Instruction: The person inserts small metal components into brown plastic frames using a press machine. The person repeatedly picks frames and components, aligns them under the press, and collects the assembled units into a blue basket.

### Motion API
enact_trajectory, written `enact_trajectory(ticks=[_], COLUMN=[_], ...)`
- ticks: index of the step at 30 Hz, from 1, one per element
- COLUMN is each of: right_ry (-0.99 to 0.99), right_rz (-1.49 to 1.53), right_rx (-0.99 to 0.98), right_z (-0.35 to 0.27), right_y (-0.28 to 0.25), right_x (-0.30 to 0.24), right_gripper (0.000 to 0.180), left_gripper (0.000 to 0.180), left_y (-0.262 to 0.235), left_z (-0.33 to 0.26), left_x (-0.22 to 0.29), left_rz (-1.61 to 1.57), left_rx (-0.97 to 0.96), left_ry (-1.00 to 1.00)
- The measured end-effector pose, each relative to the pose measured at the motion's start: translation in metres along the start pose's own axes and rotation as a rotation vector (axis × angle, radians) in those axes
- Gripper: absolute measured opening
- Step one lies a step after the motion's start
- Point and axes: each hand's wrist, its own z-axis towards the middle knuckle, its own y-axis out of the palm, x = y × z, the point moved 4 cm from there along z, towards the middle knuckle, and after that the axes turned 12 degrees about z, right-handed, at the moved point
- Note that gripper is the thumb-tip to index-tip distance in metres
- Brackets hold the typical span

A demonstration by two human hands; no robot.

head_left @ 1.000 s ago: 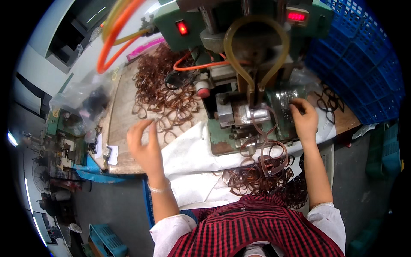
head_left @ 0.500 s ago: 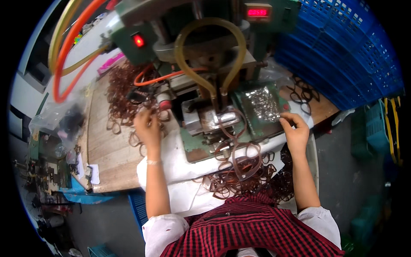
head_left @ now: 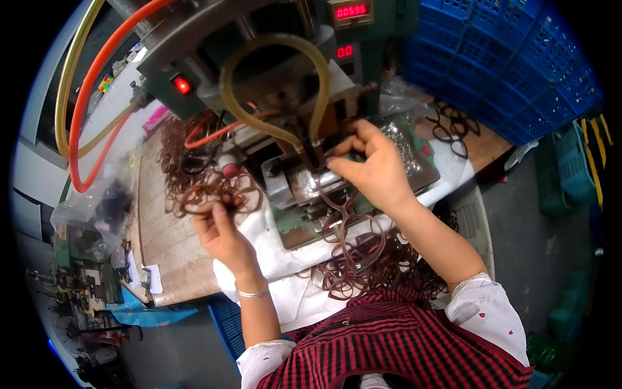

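A brown eyeglass frame (head_left: 355, 249) sits in the metal fixture (head_left: 311, 185) of a green bench press, its rims hanging out toward me. My right hand (head_left: 379, 172) reaches in from the right, thumb and fingers pinched beside the upright tool under the press head; anything between the fingertips is too small to make out. At the left, my left hand (head_left: 227, 236) is closed on a brown eyeglass frame (head_left: 217, 196), partly blurred, in front of a heap of similar frames (head_left: 178, 152). More brown frames (head_left: 363, 266) lie piled on white cloth before the press.
A tray of small shiny metal parts (head_left: 405, 146) stands right of the fixture. Dark frames (head_left: 455, 126) lie at the table's right, below stacked blue crates (head_left: 499, 65). Orange and yellowish hoses (head_left: 83, 123) loop at the left. A red-lit switch (head_left: 181, 84) glows on the press.
My right hand has moved left from the parts tray to the press tool. My left hand has drawn back toward me from the heap with an eyeglass frame. The view has shifted slightly.
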Motion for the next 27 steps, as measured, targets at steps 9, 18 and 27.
enact_trajectory(ticks=[9,18,27], right_ry=[0.013,0.084,-0.171], right_rz=[0.103,0.263,-1.185], right_rx=[0.061,0.053,0.234], right_z=[-0.001,-0.021,-0.026], right_y=[0.014,0.020,-0.113], right_x=[0.001,-0.004,0.051], right_gripper=[0.044,0.056,0.019], left_gripper=[0.011,0.013,0.022], left_y=[0.061,0.066,0.092], left_z=[0.038,0.032,-0.038], left_x=[0.110,0.112,0.094], left_rz=[-0.114,-0.016,0.435], left_rx=[-0.226,-0.211,-0.650], left_ry=[0.313,0.338,1.121])
